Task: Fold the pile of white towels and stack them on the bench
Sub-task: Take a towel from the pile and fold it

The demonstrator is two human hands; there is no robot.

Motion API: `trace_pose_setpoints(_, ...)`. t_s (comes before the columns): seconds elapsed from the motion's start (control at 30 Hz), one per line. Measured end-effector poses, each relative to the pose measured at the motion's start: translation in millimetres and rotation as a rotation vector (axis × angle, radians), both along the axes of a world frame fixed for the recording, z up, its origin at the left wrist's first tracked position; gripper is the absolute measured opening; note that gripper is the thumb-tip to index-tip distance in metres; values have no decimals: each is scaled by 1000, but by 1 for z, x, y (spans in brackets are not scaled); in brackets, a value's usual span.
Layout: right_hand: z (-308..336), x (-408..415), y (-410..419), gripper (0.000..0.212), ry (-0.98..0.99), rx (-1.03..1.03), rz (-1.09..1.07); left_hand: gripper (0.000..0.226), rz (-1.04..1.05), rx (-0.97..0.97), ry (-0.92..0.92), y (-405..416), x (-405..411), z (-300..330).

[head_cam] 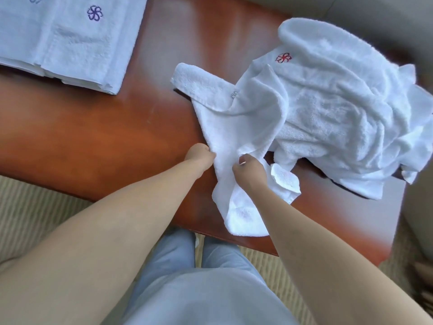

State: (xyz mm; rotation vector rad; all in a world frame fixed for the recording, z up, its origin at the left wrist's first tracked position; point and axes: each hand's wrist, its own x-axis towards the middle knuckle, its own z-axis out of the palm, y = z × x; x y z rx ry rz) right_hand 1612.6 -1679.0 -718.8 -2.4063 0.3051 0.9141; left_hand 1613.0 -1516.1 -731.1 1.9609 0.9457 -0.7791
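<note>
some folded in the stack (70, 43), pile (339, 109) left; we pinch one towel (234, 127) with both hands (201, 156) (248, 167), fingers curled tight.

A folded stack (70, 41) lies at the far left of the desk (105, 127). A loose pile (346, 109) lies at the right. Between them, nearer the front edge, one towel (236, 127) trails from the pile, with the left hand (200, 157) and right hand (250, 171) on its near part.
</note>
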Motion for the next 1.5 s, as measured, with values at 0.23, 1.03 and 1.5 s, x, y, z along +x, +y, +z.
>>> trace_pose_setpoints(0.23,32,-7,25,7,-22,112,-133,12,132,-72,-18,39,-16,40)
trace_pose_setpoints(1.03,75,58,-4,8,-166,156,-479,26,218,-6,-178,138,-11,130)
trace_pose_setpoints(1.5,25,77,4,21,7,82,-344,25,136,-31,39,50,10,42)
